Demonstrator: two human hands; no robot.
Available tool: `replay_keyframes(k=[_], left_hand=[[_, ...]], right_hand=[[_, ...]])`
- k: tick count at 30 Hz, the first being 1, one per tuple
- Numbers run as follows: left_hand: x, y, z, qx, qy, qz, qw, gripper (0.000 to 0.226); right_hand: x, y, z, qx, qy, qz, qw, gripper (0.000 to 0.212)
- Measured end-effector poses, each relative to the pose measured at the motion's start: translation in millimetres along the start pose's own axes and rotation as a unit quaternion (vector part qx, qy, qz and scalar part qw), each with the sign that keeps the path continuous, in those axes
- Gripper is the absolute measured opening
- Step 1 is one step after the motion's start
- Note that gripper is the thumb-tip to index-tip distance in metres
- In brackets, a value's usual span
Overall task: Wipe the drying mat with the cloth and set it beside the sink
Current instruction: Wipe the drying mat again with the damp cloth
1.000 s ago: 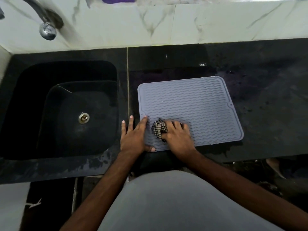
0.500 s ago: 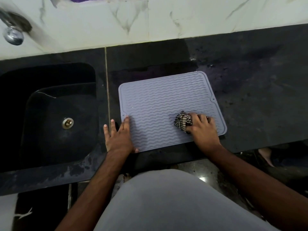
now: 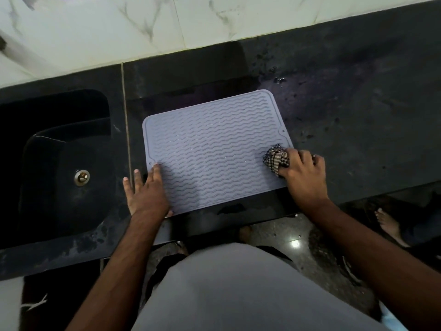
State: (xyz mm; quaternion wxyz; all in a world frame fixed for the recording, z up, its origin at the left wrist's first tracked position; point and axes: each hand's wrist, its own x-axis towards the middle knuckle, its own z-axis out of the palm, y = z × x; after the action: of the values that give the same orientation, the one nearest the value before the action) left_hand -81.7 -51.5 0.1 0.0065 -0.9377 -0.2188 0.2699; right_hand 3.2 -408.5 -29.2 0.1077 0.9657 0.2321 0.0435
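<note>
- Bottom of frame: my grey shirt [image 3: 238, 295] fills the lower centre, both forearms reaching up and out from it.
- Low right, on the dark floor [image 3: 274, 237], I see a bare foot [image 3: 387, 225] near the frame's right edge.
- Left hand [image 3: 146, 194], left of centre: fingers straight and spread, palm flat, pinning the mat's lower-left corner; the longest fingertip sits by the small hole in the mat's left edge, and two fingers lie off the mat on the counter [image 3: 358, 130].
- Right hand [image 3: 304, 170], right of centre: fingers curled tight round the checked cloth [image 3: 275, 160], which bunches out to the left of the knuckles.
- Cloth is pressed on the mat at its lower-right corner, just below the notch in the right edge.
- Mat [image 3: 212, 149]: grey, wavy ribs, lying flat in mid-frame, tilted a little so its right side runs higher in frame. It is just right of the seam in the dark counter, close to the counter's front edge.
- Sink [image 3: 59, 168]: black, at mid-left, with a metal drain [image 3: 81, 177]; it is beside the mat, past the seam.
- Droplets and wet smears on the counter up-right of the mat.
- Top of frame: white marbled wall tiles [image 3: 119, 27].
</note>
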Motion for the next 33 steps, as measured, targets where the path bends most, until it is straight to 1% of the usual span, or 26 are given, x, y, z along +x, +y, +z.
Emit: replay_keyframes(k=[4, 7, 9, 11, 13, 15, 17, 18, 19, 22, 25, 30, 31, 33], left_hand=[[0.6, -4.8, 1.7, -0.007, 0.013, 0.02, 1.0, 0.138], [3.0, -12.7, 5.9, -0.023, 0.027, 0.055, 0.998, 0.139], [5.5, -21.1, 9.1, -0.057, 0.036, 0.084, 0.994, 0.14], [8.1, -33.6, 13.0, -0.104, 0.036, 0.114, 0.987, 0.14], [9.6, -48.2, 19.3, -0.158, 0.033, 0.154, 0.975, 0.136], [10.0, -63.9, 27.2, -0.194, 0.044, 0.2, 0.959, 0.13], [11.7, -72.6, 32.8, -0.192, 0.055, 0.234, 0.952, 0.128], [13.3, -75.4, 35.3, -0.183, 0.062, 0.245, 0.95, 0.129], [15.0, -76.5, 36.6, -0.174, 0.068, 0.249, 0.95, 0.13], [20.1, -77.8, 38.9, -0.123, 0.081, 0.246, 0.958, 0.134], [20.9, -78.6, 39.9, -0.103, 0.089, 0.24, 0.961, 0.136], [19.8, -76.1, 36.2, -0.108, 0.093, 0.226, 0.964, 0.134], [19.5, -75.6, 36.3, -0.108, 0.093, 0.223, 0.964, 0.134], [20.2, -74.5, 36.3, -0.111, 0.089, 0.22, 0.965, 0.134]], right_hand=[[-2.9, 8.3, -5.2, -0.029, -0.022, 0.049, 0.998, 0.035], [-5.1, 3.5, -15.3, -0.059, -0.056, 0.113, 0.99, 0.031], [-5.4, -8.5, -24.3, -0.062, -0.074, 0.156, 0.983, 0.025], [-3.0, -30.3, -32.0, -0.051, -0.077, 0.169, 0.981, 0.025], [0.0, -62.6, -37.3, -0.014, -0.057, 0.134, 0.989, 0.034], [3.3, -106.5, -46.8, 0.026, -0.027, 0.06, 0.997, 0.042], [8.5, -153.0, -61.3, 0.069, 0.006, -0.004, 0.998, 0.046], [12.6, -178.1, -69.5, 0.088, 0.01, -0.033, 0.996, 0.047], [16.5, -202.2, -74.5, 0.101, 0.002, -0.062, 0.993, 0.045], [27.0, -258.9, -71.0, 0.109, -0.057, -0.147, 0.981, 0.028], [29.9, -270.5, -64.4, 0.098, -0.078, -0.156, 0.98, 0.027], [24.3, -241.0, -59.6, 0.058, -0.029, -0.109, 0.992, 0.02], [19.6, -234.7, -55.5, 0.049, -0.024, -0.102, 0.993, 0.02], [10.1, -217.8, -46.2, 0.037, -0.016, -0.086, 0.995, 0.027]])
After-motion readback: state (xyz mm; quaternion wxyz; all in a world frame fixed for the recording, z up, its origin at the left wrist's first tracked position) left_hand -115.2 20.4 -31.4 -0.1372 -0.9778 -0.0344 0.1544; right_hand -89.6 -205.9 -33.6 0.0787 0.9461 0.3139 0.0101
